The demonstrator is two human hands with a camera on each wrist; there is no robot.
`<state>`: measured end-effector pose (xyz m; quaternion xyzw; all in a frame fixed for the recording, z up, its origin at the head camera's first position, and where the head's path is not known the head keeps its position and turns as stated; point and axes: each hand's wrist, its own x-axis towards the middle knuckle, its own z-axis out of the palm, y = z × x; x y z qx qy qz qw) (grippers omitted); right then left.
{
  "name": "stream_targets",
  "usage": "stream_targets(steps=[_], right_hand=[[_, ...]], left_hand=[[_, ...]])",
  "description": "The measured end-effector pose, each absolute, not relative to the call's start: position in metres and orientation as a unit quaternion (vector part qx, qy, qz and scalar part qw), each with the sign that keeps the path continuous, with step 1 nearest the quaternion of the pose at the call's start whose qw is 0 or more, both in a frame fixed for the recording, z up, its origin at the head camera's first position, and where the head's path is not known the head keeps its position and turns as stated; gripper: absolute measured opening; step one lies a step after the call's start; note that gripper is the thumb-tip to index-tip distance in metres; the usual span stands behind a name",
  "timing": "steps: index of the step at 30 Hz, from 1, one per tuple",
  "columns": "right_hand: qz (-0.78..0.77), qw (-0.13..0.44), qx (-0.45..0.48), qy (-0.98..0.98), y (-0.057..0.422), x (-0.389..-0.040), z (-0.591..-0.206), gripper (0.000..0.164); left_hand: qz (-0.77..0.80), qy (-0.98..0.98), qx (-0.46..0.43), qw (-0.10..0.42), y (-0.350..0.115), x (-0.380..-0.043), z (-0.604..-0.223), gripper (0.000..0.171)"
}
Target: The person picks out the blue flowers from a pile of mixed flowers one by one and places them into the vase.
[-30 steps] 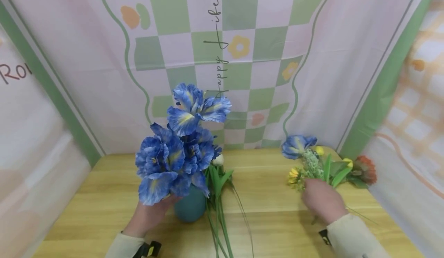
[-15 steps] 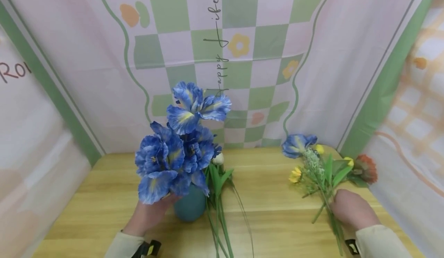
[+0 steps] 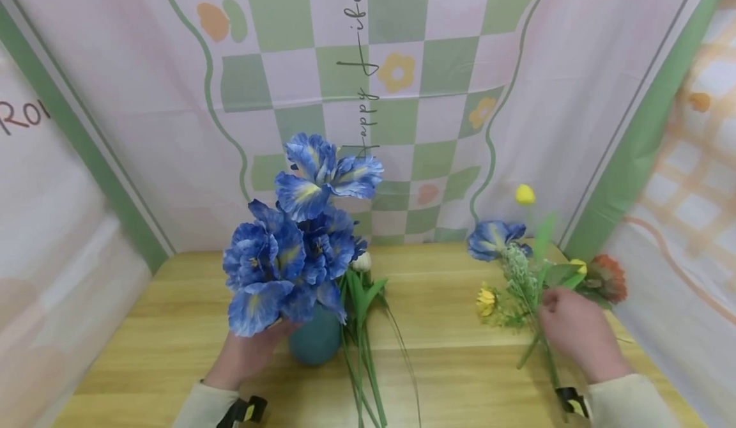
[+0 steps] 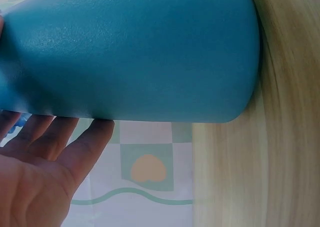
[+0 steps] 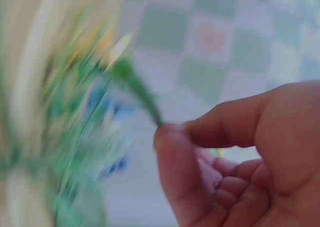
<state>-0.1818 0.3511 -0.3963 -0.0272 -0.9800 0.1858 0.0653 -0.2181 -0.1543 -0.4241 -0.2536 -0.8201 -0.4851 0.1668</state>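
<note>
A teal vase (image 3: 316, 338) stands on the table with large blue irises (image 3: 287, 249) at its top. My left hand (image 3: 247, 358) holds it from the left, partly hidden under the petals; in the left wrist view its fingers lie along the vase wall (image 4: 140, 52), with one fingertip on the opposite side. At the right, my right hand (image 3: 581, 335) pinches a green stem (image 5: 140, 92) between thumb and forefinger. A yellow tulip (image 3: 524, 194) on that stem stands raised above the other flowers. The right wrist view is blurred around the stem.
Under the right hand lie a blue iris (image 3: 494, 239), a pale green sprig (image 3: 519, 271), small yellow flowers (image 3: 485, 301) and a rust-red flower (image 3: 608, 279). Beside the vase lies a white tulip (image 3: 362, 262) with long stems. Printed cloth (image 3: 437, 115) hangs behind the wooden table (image 3: 448, 377).
The right hand moved from among the loose flowers to the right, then slightly up and left. The yellow tulip has been lifted upright from the pile. The left hand stays on the vase.
</note>
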Motion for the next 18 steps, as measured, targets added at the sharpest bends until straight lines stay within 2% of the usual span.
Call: stream_targets(steps=[2,4,10,18], right_hand=[[0.213,0.074,-0.005,-0.974,0.322,-0.18,-0.391,0.032],[0.248,0.062,0.014,-0.967,0.29,-0.18,-0.391,0.031],[0.325,0.024,0.072,-0.943,0.191,-0.179,-0.409,0.017],[0.323,0.006,0.193,-0.927,0.128,-0.181,-0.427,0.012]], left_hand=[[-0.478,-0.822,-0.257,0.172,-0.154,-0.216,-0.422,0.066],[-0.475,-0.822,-0.26,0.176,-0.152,-0.211,-0.415,0.064],[-0.483,-0.817,-0.261,0.176,-0.15,-0.208,-0.407,0.065],[-0.487,-0.818,-0.253,0.171,-0.149,-0.207,-0.406,0.062]])
